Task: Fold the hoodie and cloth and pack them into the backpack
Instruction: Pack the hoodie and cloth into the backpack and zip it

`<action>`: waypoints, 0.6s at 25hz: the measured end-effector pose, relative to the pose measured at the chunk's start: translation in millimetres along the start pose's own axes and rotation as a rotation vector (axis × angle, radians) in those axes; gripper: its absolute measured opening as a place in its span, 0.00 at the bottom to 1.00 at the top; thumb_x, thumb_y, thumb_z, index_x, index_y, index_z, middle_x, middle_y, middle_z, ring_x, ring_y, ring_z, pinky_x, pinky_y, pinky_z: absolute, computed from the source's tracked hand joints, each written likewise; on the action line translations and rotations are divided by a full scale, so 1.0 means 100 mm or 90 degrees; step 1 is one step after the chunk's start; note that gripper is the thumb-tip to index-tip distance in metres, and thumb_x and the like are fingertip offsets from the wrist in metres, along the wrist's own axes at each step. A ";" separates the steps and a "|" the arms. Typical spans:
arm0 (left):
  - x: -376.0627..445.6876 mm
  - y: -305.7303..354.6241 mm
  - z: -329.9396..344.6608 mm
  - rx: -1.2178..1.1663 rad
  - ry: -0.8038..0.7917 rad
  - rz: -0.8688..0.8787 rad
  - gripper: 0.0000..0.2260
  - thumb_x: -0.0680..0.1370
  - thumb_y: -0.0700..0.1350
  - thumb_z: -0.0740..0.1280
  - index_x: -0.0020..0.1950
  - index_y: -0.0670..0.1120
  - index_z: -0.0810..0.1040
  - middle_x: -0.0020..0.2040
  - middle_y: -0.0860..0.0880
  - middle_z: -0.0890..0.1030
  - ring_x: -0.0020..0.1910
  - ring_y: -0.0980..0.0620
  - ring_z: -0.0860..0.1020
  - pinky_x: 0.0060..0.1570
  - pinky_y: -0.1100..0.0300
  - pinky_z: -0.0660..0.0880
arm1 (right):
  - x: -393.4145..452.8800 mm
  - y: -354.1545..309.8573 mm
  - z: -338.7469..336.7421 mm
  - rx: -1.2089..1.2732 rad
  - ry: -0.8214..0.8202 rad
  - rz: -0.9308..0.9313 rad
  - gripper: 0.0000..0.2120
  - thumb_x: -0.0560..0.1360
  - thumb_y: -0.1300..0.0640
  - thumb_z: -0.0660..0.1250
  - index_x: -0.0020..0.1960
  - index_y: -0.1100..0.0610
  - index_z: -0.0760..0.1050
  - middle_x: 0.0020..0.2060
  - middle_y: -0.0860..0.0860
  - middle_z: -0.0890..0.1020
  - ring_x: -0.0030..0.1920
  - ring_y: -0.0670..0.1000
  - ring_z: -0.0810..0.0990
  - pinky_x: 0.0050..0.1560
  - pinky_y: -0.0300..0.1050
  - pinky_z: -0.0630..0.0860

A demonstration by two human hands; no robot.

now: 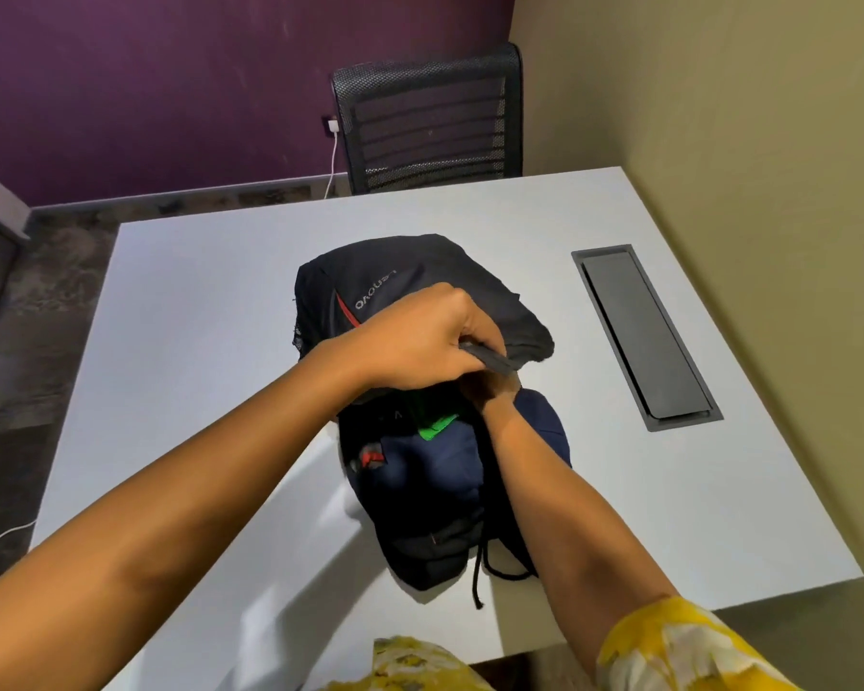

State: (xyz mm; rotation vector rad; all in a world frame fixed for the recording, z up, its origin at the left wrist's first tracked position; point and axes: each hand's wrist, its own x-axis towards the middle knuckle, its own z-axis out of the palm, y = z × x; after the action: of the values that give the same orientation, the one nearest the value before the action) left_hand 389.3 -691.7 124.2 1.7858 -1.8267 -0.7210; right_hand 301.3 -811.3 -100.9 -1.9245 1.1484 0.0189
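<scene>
A black fabric backpack [410, 286] with a red stripe and pale lettering lay on the white desk [195, 311], its mouth turned toward the person. A folded navy-blue hoodie [440, 471] sat partly inside that opening, its lower half and black drawstring [477, 581] spilling out onto the desk. A scrap of bright green cloth [437, 427] showed on top of the hoodie, just at the mouth. The left hand [415, 341] reached across from the left, fingers clenched on the backpack's upper edge (by a dark strap). The right hand [490, 389] was pushed into the opening beneath it; its fingers were hidden, so their state could not be told.
</scene>
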 end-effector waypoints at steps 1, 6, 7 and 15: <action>0.00 -0.05 -0.01 -0.014 0.042 -0.014 0.08 0.75 0.41 0.71 0.50 0.51 0.87 0.43 0.55 0.86 0.42 0.57 0.83 0.45 0.52 0.79 | 0.08 0.08 -0.03 -0.059 -0.004 -0.008 0.24 0.81 0.49 0.63 0.74 0.56 0.69 0.70 0.56 0.75 0.67 0.55 0.76 0.67 0.46 0.72; -0.04 -0.33 0.02 -0.026 0.164 -0.075 0.06 0.74 0.51 0.71 0.48 0.55 0.86 0.42 0.58 0.86 0.42 0.58 0.83 0.47 0.49 0.80 | -0.23 0.06 -0.70 -0.126 -0.171 -0.075 0.29 0.78 0.35 0.61 0.71 0.53 0.74 0.67 0.56 0.78 0.65 0.55 0.76 0.68 0.48 0.68; -0.05 -0.37 0.05 -0.036 0.180 -0.091 0.07 0.74 0.53 0.70 0.48 0.56 0.86 0.41 0.58 0.86 0.42 0.58 0.83 0.46 0.49 0.80 | -0.22 0.19 -0.77 -0.238 -0.180 -0.060 0.32 0.78 0.31 0.55 0.69 0.54 0.75 0.65 0.58 0.79 0.66 0.58 0.75 0.70 0.52 0.65; -0.11 -0.52 0.65 -0.024 0.191 -0.177 0.15 0.77 0.61 0.63 0.51 0.55 0.86 0.48 0.55 0.86 0.49 0.52 0.82 0.55 0.46 0.77 | -0.86 0.86 -1.11 -0.517 -0.273 -0.150 0.20 0.78 0.40 0.60 0.53 0.58 0.74 0.48 0.56 0.75 0.55 0.58 0.72 0.55 0.50 0.65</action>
State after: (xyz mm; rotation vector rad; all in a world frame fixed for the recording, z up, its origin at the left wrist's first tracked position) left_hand 385.0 -678.6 41.7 2.0228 -1.3805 -0.5452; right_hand 146.6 -842.9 -53.2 -2.5661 0.6490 0.8401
